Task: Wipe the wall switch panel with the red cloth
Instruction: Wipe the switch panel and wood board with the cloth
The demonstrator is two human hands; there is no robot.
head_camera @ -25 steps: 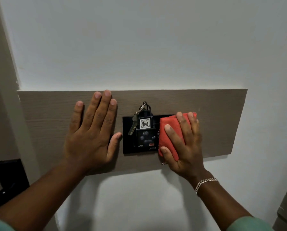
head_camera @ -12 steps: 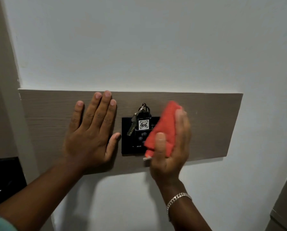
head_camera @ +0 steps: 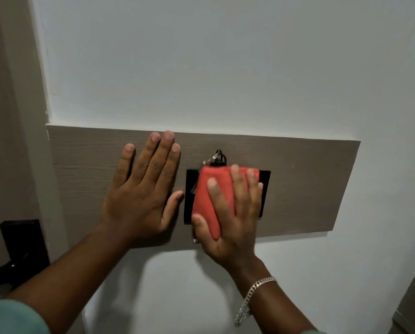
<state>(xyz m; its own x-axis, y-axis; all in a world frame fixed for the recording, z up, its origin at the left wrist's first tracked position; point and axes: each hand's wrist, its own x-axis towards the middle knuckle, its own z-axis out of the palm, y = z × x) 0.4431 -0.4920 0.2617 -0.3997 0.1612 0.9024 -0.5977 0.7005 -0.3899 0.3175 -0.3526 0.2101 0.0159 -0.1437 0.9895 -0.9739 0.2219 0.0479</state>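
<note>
A black switch panel [head_camera: 264, 189] is set in a grey-brown wooden board [head_camera: 310, 179] on the white wall. My right hand [head_camera: 233, 218] presses a folded red cloth [head_camera: 207, 196] flat against the middle of the panel, covering most of it. A key ring [head_camera: 217, 158] sticks out above the cloth; the tag below it is hidden. Left of the panel, my left hand [head_camera: 141, 189] lies flat on the board with fingers spread, its thumb tip touching the panel's left edge.
A black door lock plate with a lever handle [head_camera: 20, 247] sits at the lower left on a beige door. A grey surface edge [head_camera: 413, 297] shows at the lower right corner. The white wall above and below the board is bare.
My right hand has slid the cloth left from the panel's right side over its middle, now covering the key tag. My left hand has stayed flat on the board.
</note>
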